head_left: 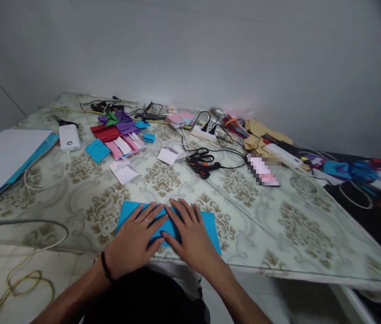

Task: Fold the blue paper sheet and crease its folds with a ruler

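Note:
A sheet of blue paper point(211, 227) lies lengthwise near the front edge of the table, its middle covered by my hands. My left hand point(136, 238) rests flat on its left half, fingers stretched out. On the right half, my right hand point(186, 229) is pressed down with fingers spread, close beside the left. Whether the paper is folded under my palms I cannot tell. Beyond it lie small white folded papers point(124, 171) and a blue envelope-like square point(97, 150).
A glue gun point(203, 165) with a black cable lies behind my right hand, near a white power strip point(203, 132). Stacked sheets point(11, 157) and a white power bank point(69, 137) are at left. Coloured folded papers point(119, 130) lie at the back. The patterned tablecloth point(305, 229) extends rightward.

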A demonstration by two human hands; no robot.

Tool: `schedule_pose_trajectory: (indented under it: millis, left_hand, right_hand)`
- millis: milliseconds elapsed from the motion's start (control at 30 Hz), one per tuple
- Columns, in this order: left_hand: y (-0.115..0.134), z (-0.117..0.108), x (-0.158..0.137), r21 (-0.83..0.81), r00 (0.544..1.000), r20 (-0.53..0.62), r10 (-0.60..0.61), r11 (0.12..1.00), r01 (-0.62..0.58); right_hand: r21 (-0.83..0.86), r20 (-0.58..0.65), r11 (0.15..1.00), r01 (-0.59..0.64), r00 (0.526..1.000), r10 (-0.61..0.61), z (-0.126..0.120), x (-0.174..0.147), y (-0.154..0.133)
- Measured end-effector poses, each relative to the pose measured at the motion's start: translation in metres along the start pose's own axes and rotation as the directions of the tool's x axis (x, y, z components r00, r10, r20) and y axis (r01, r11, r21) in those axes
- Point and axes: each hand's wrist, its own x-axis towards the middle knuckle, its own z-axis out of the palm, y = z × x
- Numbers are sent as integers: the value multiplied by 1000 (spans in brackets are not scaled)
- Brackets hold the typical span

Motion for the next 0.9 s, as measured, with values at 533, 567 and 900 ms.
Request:
schedule_pose_trajectory:
  millis: [533,567,900]
  left_hand:
    - [-4,-4,1,43,999,37,10,999,-12]
    - [-4,-4,1,46,999,40,11,999,-13]
    - [-4,-7,2,34,999,33,14,999,-15]
  right_hand:
    - [-168,-7,985,-34,999,33,-10,-39,53]
    - [-183,-17,982,-50,999,48,-11,-43,58]
    - [-243,-107,960,-142,987,119,-13,-80,87]
